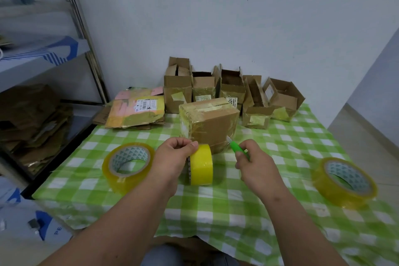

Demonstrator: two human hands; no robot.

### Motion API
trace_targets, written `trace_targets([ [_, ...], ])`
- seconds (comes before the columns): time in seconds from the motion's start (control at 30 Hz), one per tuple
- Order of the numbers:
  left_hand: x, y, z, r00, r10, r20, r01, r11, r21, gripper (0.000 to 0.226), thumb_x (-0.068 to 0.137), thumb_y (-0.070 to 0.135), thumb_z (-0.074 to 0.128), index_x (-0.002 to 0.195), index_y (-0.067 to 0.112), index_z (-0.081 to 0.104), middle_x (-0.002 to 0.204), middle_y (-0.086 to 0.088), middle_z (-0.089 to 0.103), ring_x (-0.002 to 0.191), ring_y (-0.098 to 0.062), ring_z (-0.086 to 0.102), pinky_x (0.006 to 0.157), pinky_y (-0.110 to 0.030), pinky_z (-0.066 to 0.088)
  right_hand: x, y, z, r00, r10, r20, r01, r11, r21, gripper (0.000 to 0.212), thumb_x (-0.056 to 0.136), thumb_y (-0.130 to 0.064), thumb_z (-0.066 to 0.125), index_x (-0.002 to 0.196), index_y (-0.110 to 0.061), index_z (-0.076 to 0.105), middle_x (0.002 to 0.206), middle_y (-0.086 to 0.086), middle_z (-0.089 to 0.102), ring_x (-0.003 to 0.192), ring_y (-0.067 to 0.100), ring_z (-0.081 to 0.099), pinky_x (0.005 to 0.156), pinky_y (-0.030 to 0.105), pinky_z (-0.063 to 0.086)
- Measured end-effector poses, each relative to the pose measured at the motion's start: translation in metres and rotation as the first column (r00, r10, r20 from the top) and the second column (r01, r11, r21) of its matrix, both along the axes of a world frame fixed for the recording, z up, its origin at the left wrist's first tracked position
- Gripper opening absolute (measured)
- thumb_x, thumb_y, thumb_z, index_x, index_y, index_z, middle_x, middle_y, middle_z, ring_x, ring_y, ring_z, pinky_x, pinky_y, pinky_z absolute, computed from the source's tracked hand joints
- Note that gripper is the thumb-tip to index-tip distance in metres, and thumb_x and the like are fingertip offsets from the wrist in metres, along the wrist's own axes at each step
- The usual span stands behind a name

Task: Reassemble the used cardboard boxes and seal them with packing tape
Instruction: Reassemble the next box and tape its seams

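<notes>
A person seated at a worktop [216,211] covered in green-and-white check cloth seals a cardboard box [210,124], the closed carton standing just beyond both hands and already wrapped in glossy tape along its top and near side. The left hand [172,157] has its grip clamped on an upright yellow tape roll [201,164], thumb and fingers pinching its top edge, with the roll's lower rim on the cloth. The right hand [257,164] has its grip closed round a green utility knife [235,148], the blade end pointing at the box's lower near corner.

The step in hand appears to be severing the tape that runs from roll to box, though the clear strand itself is hard to make out. The next move would call for a taut strand, a short cut kept clear of the left fingers, then the loose end smoothed down.

Two larger clear tape rolls lie flat, one to the left [129,164], one at the right edge [344,181]. Behind stand several open-topped boxes [233,91] in a row against a pale wall, with a stack of flattened cartons [136,110] beside them. Metal shelving [43,54] holding more cardboard fills the left.
</notes>
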State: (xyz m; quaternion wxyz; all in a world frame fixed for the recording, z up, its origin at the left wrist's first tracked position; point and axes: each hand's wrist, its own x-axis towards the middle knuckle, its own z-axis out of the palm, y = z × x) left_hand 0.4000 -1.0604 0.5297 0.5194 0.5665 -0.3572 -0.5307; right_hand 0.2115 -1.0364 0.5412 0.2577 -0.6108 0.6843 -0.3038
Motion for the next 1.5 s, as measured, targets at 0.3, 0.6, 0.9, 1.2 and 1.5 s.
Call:
trace_targets([
  [0.3,-0.002,0.0,-0.003,1.0,0.016,0.007,-0.016,0.999,-0.03,0.011,0.085,0.016,0.076,0.082,0.014,0.066,0.08,-0.003,0.066,0.08,-0.019,0.059,0.083,-0.041,0.053,0.025,-0.006,0.036,0.972,0.236,0.017,-0.236,0.972,-0.006,0.017,0.098,-0.024,0.055,0.107,-0.031,0.043,0.09,-0.001,0.058,0.073,0.016,0.057,0.066,0.035,0.047],
  [0.6,-0.001,0.001,-0.005,1.0,0.003,-0.004,-0.003,0.998,-0.056,0.01,0.086,0.017,0.075,0.083,0.014,0.066,0.083,-0.006,0.066,0.078,-0.019,0.06,0.073,-0.034,0.05,0.034,-0.011,0.045,0.916,0.353,-0.19,-0.352,0.935,0.039,0.015,0.097,-0.033,0.057,0.103,-0.033,0.043,0.097,-0.002,0.06,0.085,0.018,0.058,0.069,0.035,0.047],
  [0.9,-0.003,0.004,-0.002,1.0,0.006,-0.005,-0.007,0.996,-0.085,0.01,0.087,0.015,0.074,0.082,0.012,0.066,0.075,-0.003,0.065,0.071,-0.014,0.058,0.065,-0.028,0.048,0.044,-0.018,0.051,0.904,0.28,-0.323,-0.297,0.955,-0.004,0.024,0.095,-0.031,0.055,0.119,-0.027,0.059,0.114,0.002,0.061,0.096,0.021,0.058,0.078,0.033,0.048],
  [1.2,-0.004,0.005,0.0,1.0,0.017,0.012,-0.016,0.997,-0.076,0.011,0.087,0.014,0.073,0.08,0.014,0.064,0.072,-0.001,0.064,0.066,-0.013,0.056,0.062,-0.027,0.047,0.046,-0.022,0.05,0.893,0.267,-0.363,-0.299,0.954,-0.034,0.024,0.097,-0.031,0.054,0.119,-0.024,0.061,0.115,0.003,0.062,0.1,0.022,0.057,0.081,0.033,0.048],
  [1.5,-0.007,0.002,0.005,0.998,0.043,0.036,-0.042,0.998,-0.047,0.013,0.086,0.009,0.071,0.076,0.015,0.064,0.073,-0.003,0.063,0.072,-0.019,0.056,0.066,-0.033,0.046,0.048,-0.028,0.049,0.878,0.252,-0.406,-0.296,0.954,-0.047,0.025,0.097,-0.033,0.055,0.118,-0.023,0.063,0.11,0.005,0.064,0.093,0.025,0.058,0.072,0.029,0.039],
])
